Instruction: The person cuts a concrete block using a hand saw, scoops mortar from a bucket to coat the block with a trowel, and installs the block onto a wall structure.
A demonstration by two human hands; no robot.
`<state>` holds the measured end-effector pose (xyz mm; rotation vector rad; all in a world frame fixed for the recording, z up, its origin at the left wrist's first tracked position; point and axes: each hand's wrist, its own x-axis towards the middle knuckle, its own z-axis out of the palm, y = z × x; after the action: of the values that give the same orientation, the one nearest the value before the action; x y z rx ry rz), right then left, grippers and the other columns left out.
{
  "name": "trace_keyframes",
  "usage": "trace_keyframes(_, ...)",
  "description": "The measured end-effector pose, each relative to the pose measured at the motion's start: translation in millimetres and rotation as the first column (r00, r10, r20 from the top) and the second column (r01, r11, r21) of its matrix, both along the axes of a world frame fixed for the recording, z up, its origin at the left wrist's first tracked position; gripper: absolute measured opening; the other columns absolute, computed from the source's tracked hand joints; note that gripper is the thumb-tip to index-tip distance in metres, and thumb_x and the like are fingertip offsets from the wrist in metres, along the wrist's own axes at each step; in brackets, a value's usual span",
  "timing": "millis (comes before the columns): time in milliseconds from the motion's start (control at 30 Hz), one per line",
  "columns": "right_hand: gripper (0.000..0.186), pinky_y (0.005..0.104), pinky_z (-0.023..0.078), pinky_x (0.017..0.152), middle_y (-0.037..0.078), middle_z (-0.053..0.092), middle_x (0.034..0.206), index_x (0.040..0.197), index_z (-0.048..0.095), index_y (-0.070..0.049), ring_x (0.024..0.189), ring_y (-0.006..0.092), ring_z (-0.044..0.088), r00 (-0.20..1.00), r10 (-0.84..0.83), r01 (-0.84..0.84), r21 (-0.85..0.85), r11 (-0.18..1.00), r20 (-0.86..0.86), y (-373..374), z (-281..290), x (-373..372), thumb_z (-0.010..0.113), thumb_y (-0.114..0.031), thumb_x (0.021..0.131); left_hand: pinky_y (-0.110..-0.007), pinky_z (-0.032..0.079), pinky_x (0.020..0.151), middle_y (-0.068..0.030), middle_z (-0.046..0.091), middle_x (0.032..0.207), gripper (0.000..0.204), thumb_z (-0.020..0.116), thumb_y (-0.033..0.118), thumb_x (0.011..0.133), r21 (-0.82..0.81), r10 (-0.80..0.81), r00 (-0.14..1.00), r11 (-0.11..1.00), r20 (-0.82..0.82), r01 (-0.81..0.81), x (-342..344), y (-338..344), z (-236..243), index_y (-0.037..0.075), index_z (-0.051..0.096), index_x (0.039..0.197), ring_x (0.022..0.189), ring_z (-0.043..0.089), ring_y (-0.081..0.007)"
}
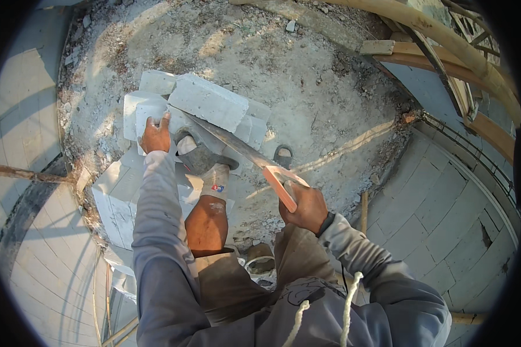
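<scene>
- Several pale blocks [208,101] lie heaped at upper centre of the frame: stiff, probably heavy, crumbly at the edges.
- Saw [237,144] crosses mid-frame, blade thin and springy, best held by its orange handle.
- Right hand [305,205] is clenched around that handle.
- Left hand [155,136] presses flat on a block, fingers spread.

One handsaw [237,146], several white blocks [208,102]
</scene>
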<state>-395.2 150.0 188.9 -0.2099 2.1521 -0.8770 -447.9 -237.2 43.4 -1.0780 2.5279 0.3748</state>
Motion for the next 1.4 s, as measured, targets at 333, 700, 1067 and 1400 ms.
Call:
trace_keyframes(333, 0.034, 0.0436, 0.052, 0.071, 0.019, 0.065, 0.094, 0.098, 0.059, -0.004, 0.085, 0.0359, 0.064, 0.991, 0.070, -0.073, -0.015, 0.997, -0.118, 45, 34, 33, 0.064, -0.011, 0.066, -0.048, 0.034, 0.099, -0.0130, 0.067, 0.107, 0.066, 0.054, 0.065, 0.080, 0.022, -0.007, 0.994, 1.000, 0.106, 0.005, 10, -15, -2, 0.009, 0.062, 0.114, 0.105, 0.060, -0.0351)
trace_keyframes(700, 0.025, 0.0483, 0.050, 0.067, 0.024, 0.061, 0.072, 0.087, 0.056, 0.000, 0.072, 0.0418, 0.061, 0.990, 0.028, -0.037, -0.060, 0.998, -0.141, -89, -39, -35, 0.061, -0.016, 0.068, -0.046, 0.031, 0.103, -0.0145, 0.066, 0.110, 0.070, 0.053, 0.064, 0.081, 0.020, -0.003, 0.996, 1.000, 0.094, 0.001, -4, 12, -24, 0.008, 0.056, 0.124, 0.109, 0.059, -0.0361)
trace_keyframes(1067, 0.032, 0.0440, 0.051, 0.070, 0.020, 0.066, 0.077, 0.093, 0.057, 0.003, 0.075, 0.0373, 0.065, 0.989, 0.143, -0.142, 0.027, 0.990, -0.037, -102, -29, -57, 0.065, -0.015, 0.068, -0.047, 0.035, 0.098, -0.0144, 0.068, 0.103, 0.064, 0.053, 0.063, 0.081, 0.006, -0.031, 0.999, 0.999, -0.009, 0.031, -7, 16, -17, 0.008, 0.061, 0.111, 0.103, 0.061, -0.0360)
trace_keyframes(1400, 0.045, 0.0440, 0.052, 0.071, 0.019, 0.065, 0.081, 0.105, 0.058, 0.001, 0.077, 0.0363, 0.064, 0.976, 0.068, -0.078, -0.041, 0.996, -0.208, 34, 39, 24, 0.067, -0.014, 0.064, -0.047, 0.035, 0.099, -0.0180, 0.065, 0.112, 0.072, 0.054, 0.065, 0.080, 0.054, 0.005, 1.000, 0.999, 0.004, -0.005, 10, -29, -7, 0.007, 0.057, 0.123, 0.109, 0.058, -0.0355)
